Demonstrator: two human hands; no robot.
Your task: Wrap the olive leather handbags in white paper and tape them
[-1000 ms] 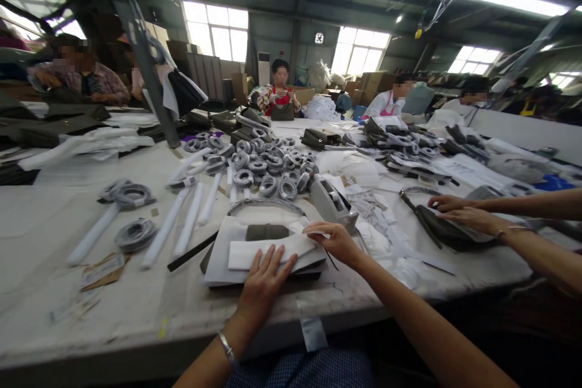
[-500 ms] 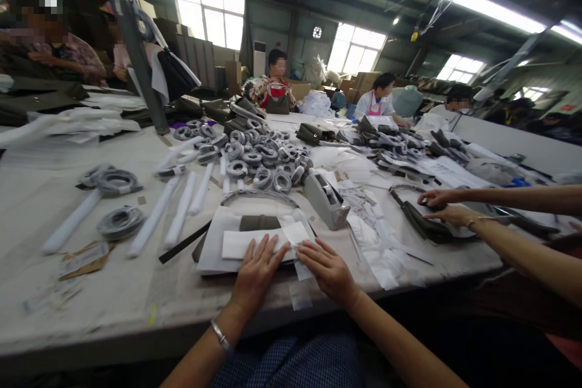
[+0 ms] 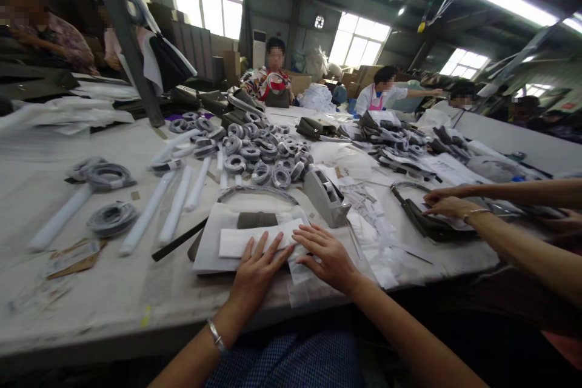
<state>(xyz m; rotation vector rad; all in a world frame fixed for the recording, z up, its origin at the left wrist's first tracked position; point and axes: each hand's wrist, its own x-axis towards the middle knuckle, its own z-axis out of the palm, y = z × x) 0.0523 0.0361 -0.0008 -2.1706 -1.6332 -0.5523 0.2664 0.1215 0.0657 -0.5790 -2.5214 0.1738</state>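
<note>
In the head view a dark olive handbag (image 3: 257,220) lies flat in front of me, mostly hidden under a white sheet (image 3: 207,248). Its wrapped grey handle (image 3: 259,191) arches away from me. Across the sheet rests a folded white wrapping strip (image 3: 231,244). My left hand (image 3: 257,270) is spread flat on this strip, pressing its lower edge. My right hand (image 3: 328,256) has its fingers stretched out over the strip's right end, beside the left fingertips. A thin translucent piece (image 3: 297,270) shows below and between the hands.
A grey tape dispenser (image 3: 325,197) stands just behind my right hand. Wrapped grey coils (image 3: 261,154) are heaped farther back. White rolls (image 3: 145,212) and loose coils (image 3: 111,218) lie at left. A co-worker's hands (image 3: 448,203) handle another bag (image 3: 422,221) at right.
My right hand has shifted slightly up and left, its fingers now further over the strip's end. My left hand stays flat on the strip. The whole view has moved a little.
</note>
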